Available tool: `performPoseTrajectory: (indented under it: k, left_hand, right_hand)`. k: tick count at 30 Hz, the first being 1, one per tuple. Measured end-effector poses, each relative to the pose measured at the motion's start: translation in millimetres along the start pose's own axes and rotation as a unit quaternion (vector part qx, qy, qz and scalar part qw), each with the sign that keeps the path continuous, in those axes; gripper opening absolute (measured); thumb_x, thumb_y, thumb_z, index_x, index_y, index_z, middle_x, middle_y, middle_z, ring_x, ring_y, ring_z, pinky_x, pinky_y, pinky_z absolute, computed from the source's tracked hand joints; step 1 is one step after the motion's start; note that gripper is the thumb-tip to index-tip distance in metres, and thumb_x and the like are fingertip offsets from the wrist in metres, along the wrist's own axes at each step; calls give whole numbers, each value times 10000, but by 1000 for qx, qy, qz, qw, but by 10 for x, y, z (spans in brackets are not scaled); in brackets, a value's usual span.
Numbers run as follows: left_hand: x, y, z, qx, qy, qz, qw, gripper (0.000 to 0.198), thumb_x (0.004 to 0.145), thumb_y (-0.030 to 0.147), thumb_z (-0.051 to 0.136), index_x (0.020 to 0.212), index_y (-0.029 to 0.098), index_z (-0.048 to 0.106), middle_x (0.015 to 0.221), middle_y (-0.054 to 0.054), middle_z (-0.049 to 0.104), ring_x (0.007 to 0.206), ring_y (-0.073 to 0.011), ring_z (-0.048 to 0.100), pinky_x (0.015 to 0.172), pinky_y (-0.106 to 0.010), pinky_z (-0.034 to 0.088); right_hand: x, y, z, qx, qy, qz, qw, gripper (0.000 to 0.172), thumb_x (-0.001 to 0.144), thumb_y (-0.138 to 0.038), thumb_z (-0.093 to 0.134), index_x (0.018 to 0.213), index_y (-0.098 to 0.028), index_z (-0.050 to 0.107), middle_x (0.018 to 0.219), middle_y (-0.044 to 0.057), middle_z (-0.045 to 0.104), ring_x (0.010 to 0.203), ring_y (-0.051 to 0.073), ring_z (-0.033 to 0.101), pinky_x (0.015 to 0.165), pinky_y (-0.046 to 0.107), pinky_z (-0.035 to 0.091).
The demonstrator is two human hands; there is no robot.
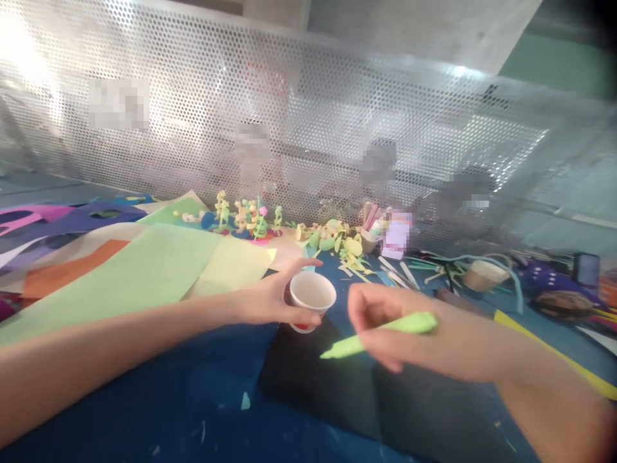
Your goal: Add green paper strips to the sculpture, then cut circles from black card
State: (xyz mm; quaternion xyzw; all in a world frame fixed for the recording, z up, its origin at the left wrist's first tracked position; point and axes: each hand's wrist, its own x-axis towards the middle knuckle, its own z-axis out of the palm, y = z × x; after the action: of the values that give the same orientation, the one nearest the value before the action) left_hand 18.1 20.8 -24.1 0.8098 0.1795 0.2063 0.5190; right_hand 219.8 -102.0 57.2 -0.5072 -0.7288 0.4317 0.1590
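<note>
A white paper cup (pixel 312 293) with red marks near its base stands upright at the middle of the view, its mouth facing up. My left hand (pixel 274 299) is closed around its left side, thumb in front and fingers behind. Between the thumb and fingers of my right hand (pixel 385 321) is a lime-green marker pen (pixel 347 347), its tapered end pointing left and down. A gap separates the pen from the cup. Below both lies black paper (pixel 328 386); I cannot tell whether the cup rests on it.
Pale green paper (pixel 130 270) and other coloured sheets cover the left. Small craft figures (pixel 245 215) and yellow-green cut pieces (pixel 332 236) stand along a perforated metal screen (pixel 202 109). Paper strips, a brown cup (pixel 484 275) and a phone (pixel 586 269) lie right on the blue table (pixel 193 399).
</note>
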Motion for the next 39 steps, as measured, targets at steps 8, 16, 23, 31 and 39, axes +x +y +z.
performPoseTrajectory:
  k: [8, 16, 23, 31, 39]
  left_hand:
    - [23, -160, 29, 16, 14, 41, 999, 679, 721, 382, 687, 1277, 236, 326, 1077, -71, 575, 968, -222, 579, 820, -360, 483]
    - [50, -267, 52, 3, 23, 61, 998, 681, 708, 386, 698, 1262, 238, 332, 1070, -74, 580, 976, -230, 579, 815, -359, 480]
    - [47, -281, 49, 8, 26, 75, 997, 664, 704, 395, 698, 1243, 231, 347, 1099, -79, 570, 984, -227, 575, 812, -338, 475]
    - [56, -302, 59, 4, 36, 82, 996, 655, 694, 403, 704, 1219, 238, 348, 1003, -57, 594, 912, -215, 588, 772, -333, 477]
    - [45, -290, 60, -36, 6, 64, 997, 656, 712, 382, 694, 1228, 240, 315, 962, -51, 617, 809, -191, 628, 749, -334, 496]
  right_hand:
    - [308, 329, 697, -299, 212, -174, 914, 161, 822, -171, 499, 706, -199, 392, 596, -55, 447, 519, 83, 417, 494, 209, 301]
    - [502, 491, 841, -421, 295, -298, 804, 267, 853, -107, 471, 597, -177, 446, 534, -35, 414, 515, 98, 370, 511, 233, 274]
    - [612, 523, 870, -466, 299, -314, 771, 249, 861, -122, 472, 620, -185, 487, 526, -27, 432, 508, 115, 370, 501, 264, 245]
    - [605, 422, 1020, -565, 280, -288, 720, 248, 799, -22, 408, 691, -179, 567, 508, 16, 475, 478, 149, 405, 469, 292, 204]
    - [490, 380, 1020, -562, 272, -290, 725, 233, 765, -25, 448, 642, -186, 563, 481, 7, 466, 449, 144, 412, 440, 282, 206]
